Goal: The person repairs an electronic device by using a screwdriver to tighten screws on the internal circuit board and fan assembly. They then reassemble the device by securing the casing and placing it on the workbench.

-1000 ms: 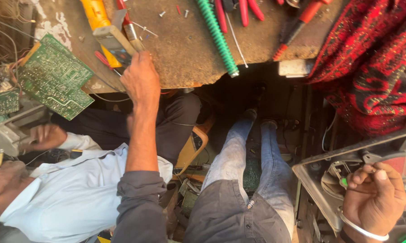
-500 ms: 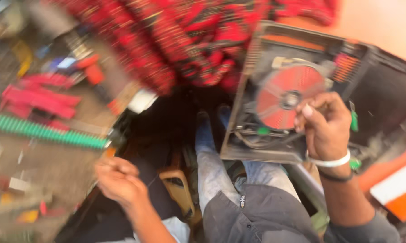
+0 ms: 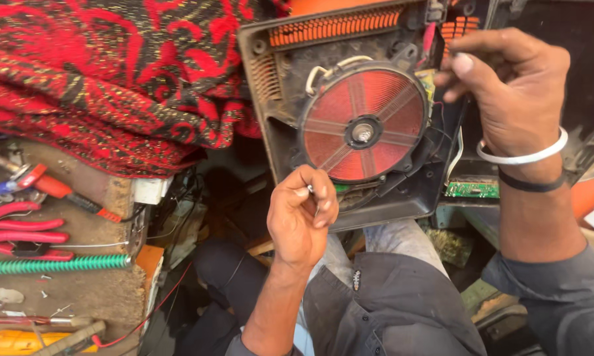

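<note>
Right hand (image 3: 508, 86) grips the cooker (image 3: 402, 191) edge, steadying it; left hand (image 3: 301, 221) pinches a small screw (image 3: 310, 190), keeping it ready.

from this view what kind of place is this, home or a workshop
Most likely a small electronics repair workshop. An opened induction cooker with its red coil exposed rests on the person's lap, and a worn workbench alongside carries red-handled pliers and a screwdriver.

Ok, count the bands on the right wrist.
2: a white ring-shaped bangle nearest the right hand, and a thin black band just behind it toward the grey sleeve. Any under that sleeve would be hidden.
</note>
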